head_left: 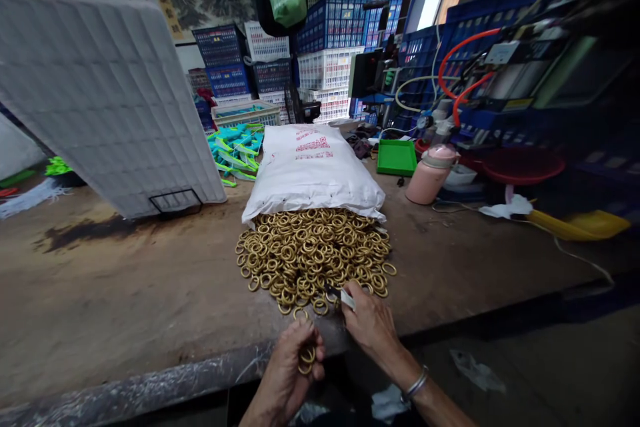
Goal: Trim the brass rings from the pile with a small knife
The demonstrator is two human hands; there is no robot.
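Observation:
A heap of brass-coloured metal rings (pixel 315 247) spills from the open mouth of a white woven sack (pixel 305 173) onto the table. My left hand (pixel 287 363) is curled around a few brass rings (pixel 307 361) at the table's front edge, and one more ring (pixel 301 313) stands at its fingertips. At the near right side of the heap, my right hand (pixel 370 320) grips a small tool (pixel 348 299) with a whitish handle and a dark tip. That tip points into the nearest rings; its exact kind is unclear.
A tall, pale ribbed panel (pixel 115 100) stands on the table (pixel 165 287) at left. Behind the sack lie blue-green strips (pixel 235 150). To the right are a green tray (pixel 396 157), a pink bottle (pixel 430 173) and a machine with orange hoses (pixel 515 73). Stacked crates (pixel 330 70) fill the back.

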